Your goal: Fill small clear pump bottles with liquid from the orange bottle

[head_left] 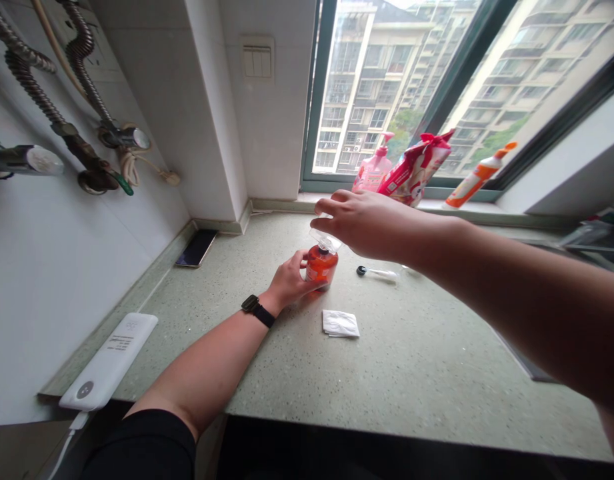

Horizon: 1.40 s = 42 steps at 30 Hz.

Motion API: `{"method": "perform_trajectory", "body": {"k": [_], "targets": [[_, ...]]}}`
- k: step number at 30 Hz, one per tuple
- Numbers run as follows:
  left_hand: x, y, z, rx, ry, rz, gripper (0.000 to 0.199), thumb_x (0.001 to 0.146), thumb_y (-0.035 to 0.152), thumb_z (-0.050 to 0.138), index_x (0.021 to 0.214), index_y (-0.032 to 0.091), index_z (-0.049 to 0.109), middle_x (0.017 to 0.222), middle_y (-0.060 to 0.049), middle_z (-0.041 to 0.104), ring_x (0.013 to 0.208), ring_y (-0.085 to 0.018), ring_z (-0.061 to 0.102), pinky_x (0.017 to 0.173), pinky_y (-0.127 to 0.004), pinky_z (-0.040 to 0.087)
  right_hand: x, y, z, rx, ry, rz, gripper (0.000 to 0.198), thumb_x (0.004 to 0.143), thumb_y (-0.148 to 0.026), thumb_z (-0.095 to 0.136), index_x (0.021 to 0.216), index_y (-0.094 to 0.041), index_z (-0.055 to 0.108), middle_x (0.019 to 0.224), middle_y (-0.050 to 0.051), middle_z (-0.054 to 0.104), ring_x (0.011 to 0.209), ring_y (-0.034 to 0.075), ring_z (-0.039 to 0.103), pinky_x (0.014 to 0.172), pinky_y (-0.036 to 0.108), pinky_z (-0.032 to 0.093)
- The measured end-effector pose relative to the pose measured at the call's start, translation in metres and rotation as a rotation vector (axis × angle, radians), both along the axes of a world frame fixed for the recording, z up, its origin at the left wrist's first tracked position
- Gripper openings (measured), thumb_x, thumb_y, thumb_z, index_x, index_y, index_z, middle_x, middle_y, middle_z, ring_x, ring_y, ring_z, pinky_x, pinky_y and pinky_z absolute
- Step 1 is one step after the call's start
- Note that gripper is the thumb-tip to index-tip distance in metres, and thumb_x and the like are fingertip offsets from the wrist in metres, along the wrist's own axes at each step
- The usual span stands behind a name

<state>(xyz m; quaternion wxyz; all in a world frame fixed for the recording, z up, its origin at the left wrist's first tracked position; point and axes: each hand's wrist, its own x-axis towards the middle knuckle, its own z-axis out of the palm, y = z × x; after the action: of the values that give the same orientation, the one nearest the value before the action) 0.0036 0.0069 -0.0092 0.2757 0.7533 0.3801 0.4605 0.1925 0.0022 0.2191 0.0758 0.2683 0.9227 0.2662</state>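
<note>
On the counter stands a bottle of orange-red liquid [322,267] with a dark neck. My left hand [293,281] is wrapped round its side and steadies it upright. A clear, funnel-like plastic piece [327,241] sits at the bottle's mouth. Above it, my right hand [349,217] is bent with curled fingers; what they grip is see-through or hidden. To the right of the bottle lies a clear pump top with a black end [379,273]. A folded white tissue [341,324] rests in front of the bottle.
A phone [197,248] lies by the wall; a white power bank [109,360] with a cable is at the left edge. On the windowsill stand a pink pump bottle [373,172], a red bag [415,170] and an orange-white bottle [479,177]. Pipes and valves [119,137] stick out at left.
</note>
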Motion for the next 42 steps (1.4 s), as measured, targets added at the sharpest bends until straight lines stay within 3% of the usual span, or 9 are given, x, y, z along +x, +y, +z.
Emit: {"method": "perform_trajectory", "body": {"k": [12,19,23,29,34,39,42], "targets": [[-0.001,-0.002,0.002,-0.015,-0.003,0.004,0.065,0.083,0.050,0.092,0.132,0.021,0.060,0.130,-0.015,0.077,0.111,-0.031,0.080,0.096,-0.052,0.067,0.002,0.001,-0.003,0.020,0.036,0.039,0.039,0.098,-0.015,0.060,0.133,-0.025,0.075,0.131,0.011,0.070,0.104,0.026,0.062,0.077,0.039,0.053],[-0.002,-0.005,0.006,0.001,0.017,0.034,0.068,0.084,0.056,0.090,0.134,0.022,0.060,0.131,-0.015,0.077,0.111,-0.031,0.080,0.093,-0.049,0.068,0.014,0.000,-0.007,-0.042,0.149,0.008,0.051,0.096,-0.008,0.056,0.141,-0.026,0.070,0.139,0.011,0.068,0.116,0.030,0.063,0.095,0.045,0.055],[-0.003,-0.004,0.008,0.039,0.034,0.049,0.069,0.083,0.059,0.091,0.133,0.021,0.061,0.130,-0.014,0.077,0.111,-0.030,0.079,0.096,-0.049,0.066,0.031,-0.004,-0.015,-0.040,0.211,-0.048,0.054,0.095,-0.009,0.057,0.146,-0.025,0.066,0.140,0.013,0.067,0.116,0.031,0.065,0.095,0.045,0.057],[-0.003,-0.003,0.009,0.111,0.117,0.073,0.073,0.081,0.063,0.091,0.136,0.025,0.062,0.128,-0.012,0.079,0.113,-0.032,0.078,0.104,-0.054,0.060,0.067,-0.013,-0.049,-0.053,0.434,-0.098,0.063,0.095,-0.025,0.068,0.157,-0.031,0.055,0.146,0.013,0.063,0.131,0.036,0.062,0.107,0.053,0.057],[-0.002,-0.004,0.009,0.185,0.165,0.075,0.074,0.085,0.062,0.089,0.142,0.024,0.062,0.132,-0.013,0.078,0.116,-0.033,0.077,0.111,-0.056,0.055,0.088,-0.026,-0.079,-0.057,0.655,-0.134,0.066,0.098,-0.025,0.066,0.162,-0.031,0.050,0.146,0.015,0.063,0.128,0.036,0.065,0.108,0.059,0.058],[-0.003,-0.005,0.010,0.176,0.152,0.062,0.075,0.087,0.062,0.087,0.145,0.024,0.061,0.134,-0.013,0.077,0.117,-0.032,0.076,0.112,-0.054,0.054,0.100,-0.029,-0.104,-0.031,0.843,-0.121,0.070,0.097,-0.028,0.070,0.163,-0.032,0.047,0.145,0.015,0.063,0.130,0.037,0.065,0.108,0.060,0.059],[-0.004,-0.005,0.011,0.142,0.124,0.063,0.077,0.086,0.066,0.086,0.144,0.022,0.062,0.135,-0.014,0.076,0.116,-0.032,0.075,0.109,-0.053,0.057,0.105,-0.024,-0.131,-0.039,0.998,-0.110,0.067,0.098,-0.031,0.071,0.162,-0.032,0.049,0.143,0.015,0.063,0.130,0.036,0.066,0.107,0.059,0.061]]}}
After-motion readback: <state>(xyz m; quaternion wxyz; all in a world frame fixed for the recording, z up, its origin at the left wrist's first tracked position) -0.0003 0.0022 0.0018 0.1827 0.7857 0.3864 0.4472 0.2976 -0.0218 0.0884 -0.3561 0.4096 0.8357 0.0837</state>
